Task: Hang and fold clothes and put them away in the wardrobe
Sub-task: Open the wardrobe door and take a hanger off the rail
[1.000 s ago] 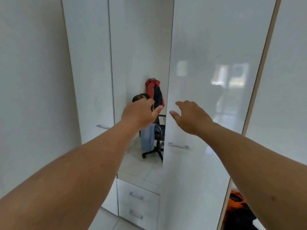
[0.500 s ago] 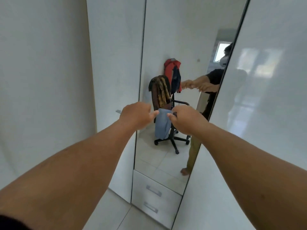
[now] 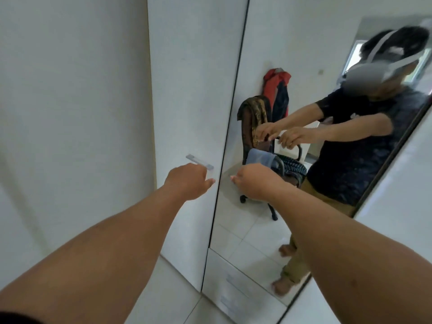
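L hand (image 3: 188, 181) curled, empty, w/ door handle (image 3: 199, 162) at its 12; R hand (image 3: 253, 182) curled, empty, on mirror door (image 3: 233, 242).

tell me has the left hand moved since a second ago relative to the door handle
Yes. The left hand now sits just below the silver handle on the white door; a second ago it was up and to the right of that handle, so it has moved toward it.

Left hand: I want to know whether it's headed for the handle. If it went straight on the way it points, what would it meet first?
Probably the white wardrobe door, just below the handle, near the mirror door. Depth is unclear.
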